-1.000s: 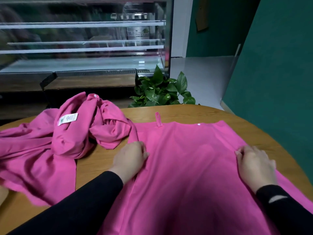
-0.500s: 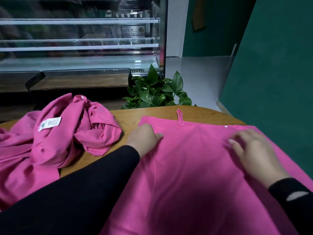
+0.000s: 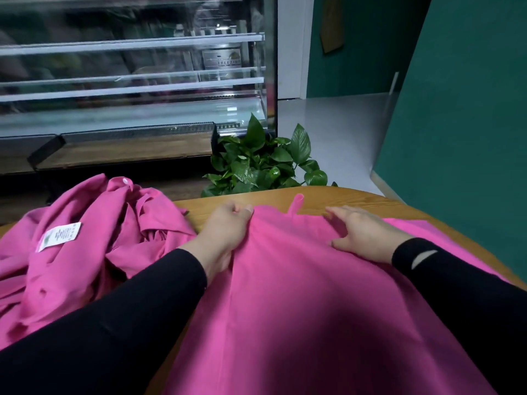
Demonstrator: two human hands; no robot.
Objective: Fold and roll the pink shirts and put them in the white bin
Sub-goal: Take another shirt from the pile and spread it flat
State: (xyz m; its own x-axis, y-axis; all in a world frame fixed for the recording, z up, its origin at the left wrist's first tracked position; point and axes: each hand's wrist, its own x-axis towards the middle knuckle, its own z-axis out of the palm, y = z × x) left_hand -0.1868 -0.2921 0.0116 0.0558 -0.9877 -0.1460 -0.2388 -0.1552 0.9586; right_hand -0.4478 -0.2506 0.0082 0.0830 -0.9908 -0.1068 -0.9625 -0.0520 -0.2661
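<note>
— Now, where's that flat pink cotton shirt?
— Spread on the round wooden table; left hand pinching its far edge, right hand pressing flat, fingers apart.
— And the crumpled pink shirt?
— Heaped just left.

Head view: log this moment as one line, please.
stage: flattening shirt on table | left hand: gripping far edge | right hand: pressing flat | pile: left, unfolded | bin: unseen

Crumpled pink shirt cut by the left edge, its label's print too small.
</note>
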